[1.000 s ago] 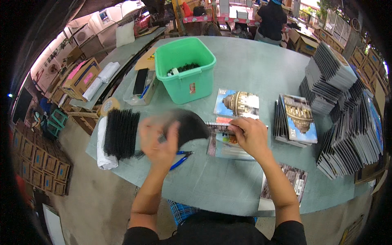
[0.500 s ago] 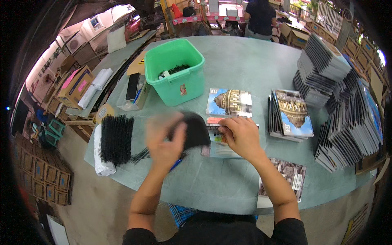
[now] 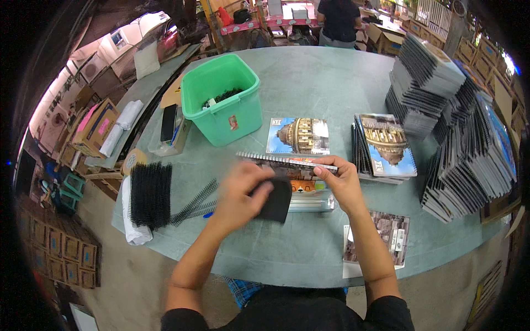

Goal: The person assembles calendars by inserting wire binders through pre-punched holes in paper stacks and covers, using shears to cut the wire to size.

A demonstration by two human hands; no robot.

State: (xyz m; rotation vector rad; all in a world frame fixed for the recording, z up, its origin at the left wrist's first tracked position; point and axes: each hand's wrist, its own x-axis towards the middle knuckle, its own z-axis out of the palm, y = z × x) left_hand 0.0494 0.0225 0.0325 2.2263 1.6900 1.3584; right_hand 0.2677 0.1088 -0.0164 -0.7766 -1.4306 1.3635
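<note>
My right hand (image 3: 341, 179) is closed on the right end of a thin notebook (image 3: 298, 161), thumb on top. The notebook is raised on edge, with a row of wire loops or punched teeth along its upper edge. My left hand (image 3: 240, 198), smeared by motion, pinches a limp black flat piece (image 3: 277, 203) that hangs in front of the notebook's left part. What the left fingers do behind it is hidden. Below lies a stack of printed covers with an orange animal picture (image 3: 305, 187). Just beyond is a notebook with a domed building (image 3: 298, 136).
A green bin (image 3: 221, 118) with black scraps stands behind my left hand. Black binding coils (image 3: 152, 193) lie left, with loose coil strips (image 3: 194, 204) beside them. Piled notebooks (image 3: 469, 160) and a smaller stack (image 3: 386, 146) stand right. A printed sheet (image 3: 378, 243) lies under my right forearm.
The notebook's bound edge has come up off the stack in my right hand. My left hand, with the black piece, has moved right and down against it. The whole view has shifted slightly.
</note>
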